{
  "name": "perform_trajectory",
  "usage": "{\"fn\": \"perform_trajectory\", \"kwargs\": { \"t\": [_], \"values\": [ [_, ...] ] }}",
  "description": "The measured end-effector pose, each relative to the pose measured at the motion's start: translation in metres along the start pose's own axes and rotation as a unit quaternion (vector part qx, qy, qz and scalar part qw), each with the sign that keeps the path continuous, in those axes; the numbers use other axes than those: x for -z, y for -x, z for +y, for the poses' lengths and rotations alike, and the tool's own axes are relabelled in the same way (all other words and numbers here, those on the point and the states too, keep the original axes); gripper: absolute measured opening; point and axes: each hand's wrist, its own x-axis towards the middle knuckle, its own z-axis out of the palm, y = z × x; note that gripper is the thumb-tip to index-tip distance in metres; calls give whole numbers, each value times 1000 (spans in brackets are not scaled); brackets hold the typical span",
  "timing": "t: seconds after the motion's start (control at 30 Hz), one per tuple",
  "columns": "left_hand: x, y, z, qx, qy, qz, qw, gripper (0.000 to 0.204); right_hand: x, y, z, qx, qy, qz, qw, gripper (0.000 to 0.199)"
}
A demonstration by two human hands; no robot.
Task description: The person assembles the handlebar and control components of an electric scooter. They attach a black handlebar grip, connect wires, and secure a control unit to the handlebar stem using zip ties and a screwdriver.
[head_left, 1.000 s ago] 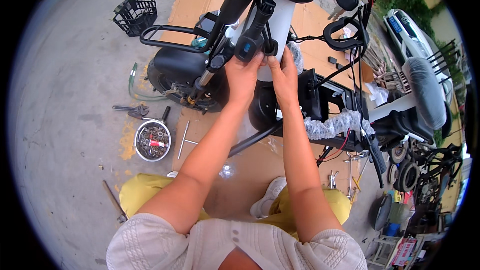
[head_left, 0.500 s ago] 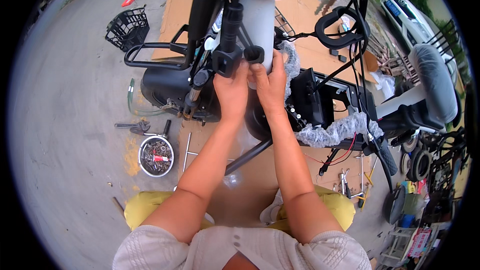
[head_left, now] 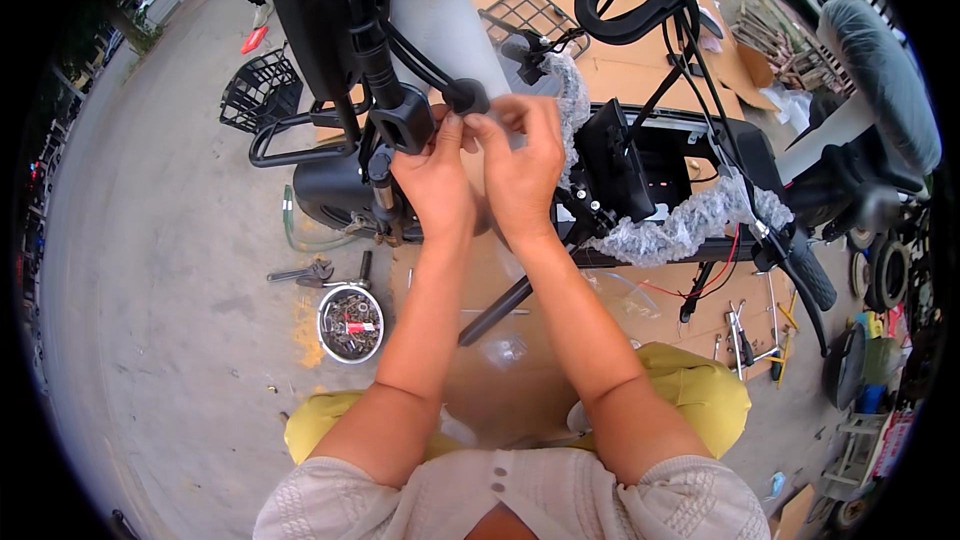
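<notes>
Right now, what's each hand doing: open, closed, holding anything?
Left hand: closed, pinching the black cable connector on the scooter's stem.
Right hand: fingers curled at the same connector; whether it grips cannot be told.

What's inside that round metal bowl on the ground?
The bowl is full of small dark metal bits, likely screws and nuts, with one red-and-white piece on top. Whatever lies under the pile, and the bowl's bottom, is covered.

The person wears a short-sleeved white knit top (head_left: 520,500) with 2 buttons, yellow trousers (head_left: 700,395) and bare forearms.
</notes>
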Motion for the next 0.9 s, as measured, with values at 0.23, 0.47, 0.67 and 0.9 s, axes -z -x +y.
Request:
{"fn": "perform_trajectory", "kwargs": {
  "t": [0.23, 0.47, 0.67, 0.9],
  "values": [
    [-1, -3, -4, -46, -6, -11, 999, 10, 3, 1, -8, -63, -121, -17, 991, 16],
    [-3, 2, 1, -72, -41, -26, 996, 8, 4, -9, 6, 61, -80, -6, 995, 16],
    [-1, 8, 9, -67, -83, -35, 994, 21, 0, -9, 12, -2, -76, 68, 995, 29],
    [-3, 3, 14, -89, -142, -37, 985, 21, 6, -7, 29, -91, -116, -69, 987, 49]
  ]
}}
